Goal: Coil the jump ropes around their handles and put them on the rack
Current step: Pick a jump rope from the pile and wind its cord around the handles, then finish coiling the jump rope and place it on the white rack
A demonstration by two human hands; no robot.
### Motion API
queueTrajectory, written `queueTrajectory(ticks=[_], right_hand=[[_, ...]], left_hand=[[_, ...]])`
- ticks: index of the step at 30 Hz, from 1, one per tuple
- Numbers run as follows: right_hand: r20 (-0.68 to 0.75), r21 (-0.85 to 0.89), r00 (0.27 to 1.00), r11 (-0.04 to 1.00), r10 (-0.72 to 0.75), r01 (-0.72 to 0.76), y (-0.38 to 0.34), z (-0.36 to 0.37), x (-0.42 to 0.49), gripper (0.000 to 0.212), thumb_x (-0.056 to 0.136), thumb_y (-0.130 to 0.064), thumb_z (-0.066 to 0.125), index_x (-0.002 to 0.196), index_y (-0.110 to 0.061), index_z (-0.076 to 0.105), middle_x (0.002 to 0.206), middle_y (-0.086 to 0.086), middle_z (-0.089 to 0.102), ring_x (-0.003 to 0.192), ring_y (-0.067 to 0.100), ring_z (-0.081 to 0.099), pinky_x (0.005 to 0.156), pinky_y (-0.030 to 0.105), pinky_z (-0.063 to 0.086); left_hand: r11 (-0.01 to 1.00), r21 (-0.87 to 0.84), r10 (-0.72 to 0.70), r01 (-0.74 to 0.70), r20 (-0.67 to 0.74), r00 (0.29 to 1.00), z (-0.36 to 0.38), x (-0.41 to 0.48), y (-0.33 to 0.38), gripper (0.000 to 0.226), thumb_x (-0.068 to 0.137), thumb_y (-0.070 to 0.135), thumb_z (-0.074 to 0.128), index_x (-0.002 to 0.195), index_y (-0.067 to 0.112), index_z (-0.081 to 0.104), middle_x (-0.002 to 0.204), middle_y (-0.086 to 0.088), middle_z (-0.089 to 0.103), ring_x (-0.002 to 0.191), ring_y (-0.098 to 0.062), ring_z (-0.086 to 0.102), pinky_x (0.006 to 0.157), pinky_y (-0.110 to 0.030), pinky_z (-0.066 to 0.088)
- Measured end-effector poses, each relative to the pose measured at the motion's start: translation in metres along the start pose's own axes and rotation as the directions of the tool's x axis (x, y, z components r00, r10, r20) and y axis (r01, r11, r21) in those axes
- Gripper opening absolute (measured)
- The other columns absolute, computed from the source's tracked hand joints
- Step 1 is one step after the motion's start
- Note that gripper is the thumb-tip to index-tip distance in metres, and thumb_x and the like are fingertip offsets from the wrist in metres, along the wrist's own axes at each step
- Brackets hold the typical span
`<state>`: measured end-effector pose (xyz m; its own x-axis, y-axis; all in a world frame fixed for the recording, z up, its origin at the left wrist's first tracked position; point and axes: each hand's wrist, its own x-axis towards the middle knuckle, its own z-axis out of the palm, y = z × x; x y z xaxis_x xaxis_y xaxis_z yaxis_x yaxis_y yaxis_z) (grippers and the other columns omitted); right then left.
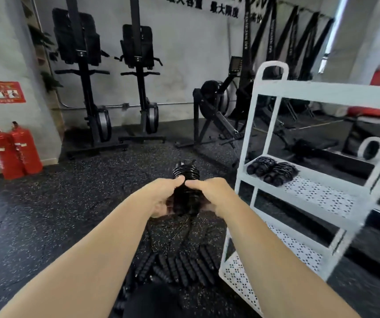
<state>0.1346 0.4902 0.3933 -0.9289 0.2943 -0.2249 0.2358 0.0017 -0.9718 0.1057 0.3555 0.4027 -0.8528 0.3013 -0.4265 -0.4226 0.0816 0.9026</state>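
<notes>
Currently both hands are gripping a black jump rope wound in tight coils around its paired handles (186,174), holding it upright in mid-air over the speckled black rubber floor (58,203). The left hand (163,198) is curling round the lower part of the bundle from the left, and the right hand (209,193) is curling round it from the right, thumbs nearly meeting at the bottom edge of the coils. A loose black rope tail (189,228) is hanging below the hands toward the floor.

Just to the right, a white metal rack with perforated shelves (322,94) is standing tilted in the frame, its near-left posts close beside the right forearm. Two coiled black rope bundles (274,171) are lying side by side at the left end of its middle shelf, leaving perforated surface bare to their right. Below the forearms, a row of ribbed black handles (184,267) is lying on the floor, reaching toward the rack's bottom shelf. Open floor is stretching left toward two red fire extinguishers (14,150) by the wall.
</notes>
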Motion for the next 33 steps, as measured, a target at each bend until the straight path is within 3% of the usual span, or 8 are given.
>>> queueTrajectory(ticks=[6, 10, 12, 15, 20, 25, 30, 33], right_hand=[[-0.168, 0.024, 0.985, 0.999, -0.023, 0.027, -0.01, -0.07, 0.002, 0.052, 0.07, -0.023, 0.085, 0.109, 0.001, 0.06, 0.105, 0.016, 0.068, 0.092, 0.028, 0.068, 0.076, 0.041, 0.06], [-0.307, 0.088, 0.949, 0.991, -0.068, 0.099, -0.018, -0.115, 0.005, 0.042, 0.067, -0.019, 0.084, 0.096, 0.004, 0.065, 0.091, 0.016, 0.071, 0.075, 0.025, 0.069, 0.064, 0.037, 0.06], [-0.389, 0.108, 0.919, 0.988, -0.063, 0.114, -0.023, -0.137, 0.006, 0.035, 0.067, -0.02, 0.083, 0.088, 0.002, 0.066, 0.091, 0.017, 0.071, 0.08, 0.028, 0.071, 0.071, 0.045, 0.061], [-0.525, 0.141, 0.85, 0.981, -0.041, 0.134, -0.025, -0.172, 0.011, 0.026, 0.071, -0.019, 0.082, 0.074, -0.005, 0.061, 0.084, 0.013, 0.067, 0.075, 0.026, 0.067, 0.066, 0.038, 0.06], [-0.708, 0.165, 0.704, 0.983, 0.061, 0.081, -0.009, -0.226, 0.021, 0.037, 0.065, -0.029, 0.083, 0.071, -0.006, 0.054, 0.076, 0.01, 0.063, 0.078, 0.031, 0.067, 0.077, 0.047, 0.059], [-0.76, 0.148, 0.635, 0.988, 0.136, -0.035, 0.007, -0.254, 0.037, 0.045, 0.07, -0.032, 0.081, 0.089, 0.001, 0.058, 0.08, 0.011, 0.062, 0.079, 0.032, 0.064, 0.077, 0.041, 0.057], [-0.752, 0.13, 0.641, 0.988, 0.155, -0.086, 0.022, -0.262, 0.056, 0.038, 0.079, -0.028, 0.078, 0.09, -0.005, 0.05, 0.09, 0.011, 0.056, 0.081, 0.028, 0.054, 0.07, 0.033, 0.047], [-0.742, 0.109, 0.655, 0.99, 0.143, -0.092, 0.024, -0.257, 0.064, 0.056, 0.076, -0.035, 0.08, 0.105, 0.005, 0.055, 0.102, 0.014, 0.064, 0.091, 0.032, 0.062, 0.076, 0.037, 0.053]], left_hand=[[0.986, 0.142, 0.07, -0.082, 0.087, 0.994, 0.075, 0.014, 0.022, 0.04, 0.1, 0.039, 0.057, 0.121, 0.007, 0.066, 0.115, -0.012, 0.071, 0.091, -0.023, 0.067, 0.075, -0.033, 0.055], [0.984, 0.1, 0.131, -0.148, 0.161, 0.978, 0.126, 0.024, 0.035, 0.042, 0.099, 0.046, 0.056, 0.122, 0.012, 0.065, 0.114, -0.012, 0.072, 0.102, -0.027, 0.07, 0.063, -0.032, 0.055], [0.984, 0.065, 0.148, -0.164, 0.2, 0.969, 0.148, 0.028, 0.04, 0.04, 0.1, 0.049, 0.051, 0.119, 0.016, 0.065, 0.11, -0.009, 0.073, 0.103, -0.027, 0.07, 0.073, -0.034, 0.057], [0.976, 0.096, 0.168, -0.193, 0.228, 0.959, 0.174, 0.028, 0.045, 0.033, 0.104, 0.046, 0.044, 0.106, 0.018, 0.062, 0.099, -0.005, 0.067, 0.092, -0.022, 0.063, 0.08, -0.036, 0.05], [0.962, 0.161, 0.179, -0.222, 0.246, 0.953, 0.199, 0.036, 0.045, 0.038, 0.105, 0.043, 0.041, 0.139, 0.025, 0.048, 0.125, -0.005, 0.06, 0.107, -0.022, 0.059, 0.092, -0.04, 0.045], [0.951, 0.207, 0.173, -0.232, 0.265, 0.949, 0.206, 0.047, 0.04, 0.04, 0.106, 0.041, 0.041, 0.142, 0.025, 0.047, 0.125, -0.003, 0.059, 0.108, -0.019, 0.059, 0.101, -0.041, 0.046], [0.939, 0.234, 0.193, -0.253, 0.249, 0.949, 0.205, 0.056, 0.039, 0.035, 0.107, 0.037, 0.04, 0.139, 0.026, 0.045, 0.123, -0.003, 0.059, 0.11, -0.019, 0.058, 0.098, -0.039, 0.047], [0.932, 0.248, 0.202, -0.264, 0.248, 0.947, 0.205, 0.06, 0.04, 0.027, 0.107, 0.036, 0.039, 0.132, 0.029, 0.046, 0.123, -0.002, 0.058, 0.113, -0.02, 0.059, 0.099, -0.04, 0.047]])
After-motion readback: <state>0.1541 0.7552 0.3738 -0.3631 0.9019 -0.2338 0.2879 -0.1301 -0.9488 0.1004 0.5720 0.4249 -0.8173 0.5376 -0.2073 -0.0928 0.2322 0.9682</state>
